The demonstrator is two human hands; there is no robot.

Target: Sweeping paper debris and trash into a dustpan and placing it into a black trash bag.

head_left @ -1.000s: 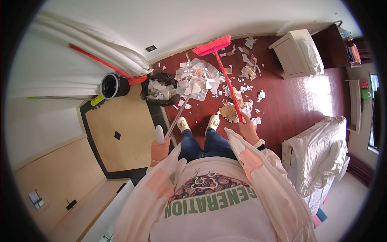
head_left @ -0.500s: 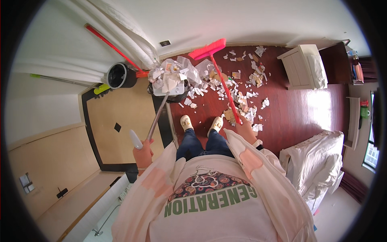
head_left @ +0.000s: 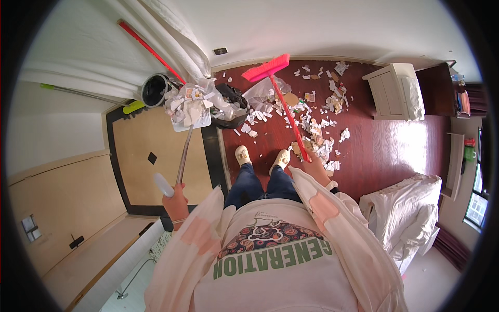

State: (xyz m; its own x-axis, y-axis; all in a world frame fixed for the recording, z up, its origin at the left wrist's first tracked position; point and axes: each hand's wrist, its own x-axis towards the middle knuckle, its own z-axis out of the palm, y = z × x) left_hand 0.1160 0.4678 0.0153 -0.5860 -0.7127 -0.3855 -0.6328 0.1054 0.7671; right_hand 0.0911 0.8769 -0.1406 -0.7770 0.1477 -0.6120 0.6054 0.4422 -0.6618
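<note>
My left hand (head_left: 176, 204) is closed around the long metal handle of a white dustpan (head_left: 182, 127), heaped with paper scraps (head_left: 193, 108). The pan is over the left side, next to a dark bucket (head_left: 155, 90) whose rim it partly covers. To its right, a black plastic bag (head_left: 232, 100) lies among clear plastic. In my right hand (head_left: 315, 167) is the red stick of a broom (head_left: 289, 112), its pink bristle head held out toward the far wall. Torn paper (head_left: 318, 133) lies scattered on the floor beyond my feet.
Dark red wood flooring (head_left: 374, 140) meets beige tile (head_left: 138, 171) with a dark border on the left. A green-handled mop (head_left: 83, 91) and a red pole (head_left: 150, 50) lean at the far left. A white cabinet (head_left: 387, 93) stands far right, with a white-covered bed (head_left: 397, 208) nearer.
The loaded dustpan has swung left from over the black bag toward the bucket, leaving more of the bag visible. My left hand has shifted left and slightly nearer. The broom has barely moved.
</note>
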